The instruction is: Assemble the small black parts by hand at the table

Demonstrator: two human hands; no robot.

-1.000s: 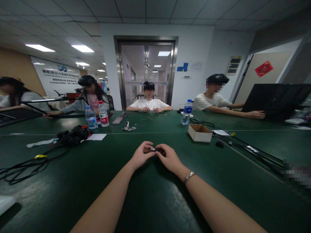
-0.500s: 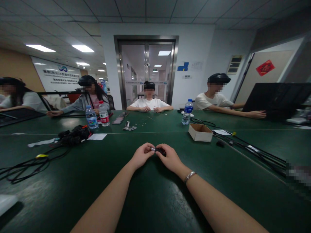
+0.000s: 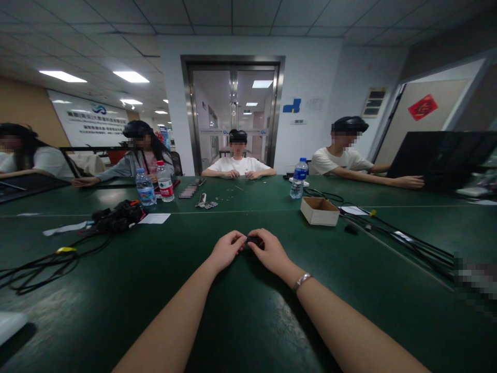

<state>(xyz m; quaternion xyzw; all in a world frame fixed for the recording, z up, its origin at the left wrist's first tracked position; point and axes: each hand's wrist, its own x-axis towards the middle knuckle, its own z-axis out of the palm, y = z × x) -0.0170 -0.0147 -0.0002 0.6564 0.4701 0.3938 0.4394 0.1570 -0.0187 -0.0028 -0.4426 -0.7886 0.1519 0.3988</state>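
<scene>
Above the green table (image 3: 155, 269), my two hands meet near the middle of the view. My right hand (image 3: 267, 247) is closed on a small black object (image 3: 254, 240), which its fingers partly cover. My left hand (image 3: 228, 249) is pinched at the left end of that object; whether it grips a separate piece is too small to tell. A metal bracelet (image 3: 303, 282) circles my right wrist.
An open cardboard box (image 3: 320, 217) stands right of my hands, beside black cables (image 3: 415, 247). Beyond are a blue-capped bottle (image 3: 298, 178), two more bottles and small metal parts (image 3: 205, 203). Dark gear (image 3: 118, 217) lies left. Several people sit around.
The silvery piece that showed between my fingertips is now hidden by my left fingers. My hands have otherwise barely moved.
</scene>
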